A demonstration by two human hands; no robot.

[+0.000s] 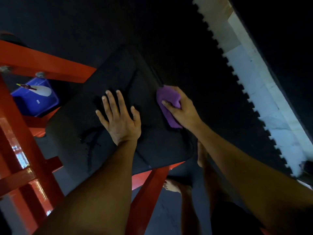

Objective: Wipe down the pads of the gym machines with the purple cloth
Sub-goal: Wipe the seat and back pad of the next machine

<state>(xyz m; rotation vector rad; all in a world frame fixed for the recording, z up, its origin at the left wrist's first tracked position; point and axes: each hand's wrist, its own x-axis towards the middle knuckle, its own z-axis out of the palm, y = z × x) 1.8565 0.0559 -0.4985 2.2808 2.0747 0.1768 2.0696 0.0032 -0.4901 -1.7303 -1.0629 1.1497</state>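
Head view: purple cloth (169, 106) is lying bunched at the right edge of the black pad (152, 141), long axis running along that edge. Right hand (182, 110) is gripping it, fingers curled over the top; most of the pad is lying to its left. Left hand (121, 118) is pressing flat on the pad's middle, fingers spread, holding nothing. Likely next: sweep leftward. Wet streaks are showing near the left side. Red frame (50, 65) is carrying the pad over dark floor mats (186, 39); blue bin (36, 99) is sitting beyond.

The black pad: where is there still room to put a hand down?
On the black pad, bare room lies left of the left hand, toward the blue bin. It is crowded at the right edge, where the right hand holds the purple cloth.
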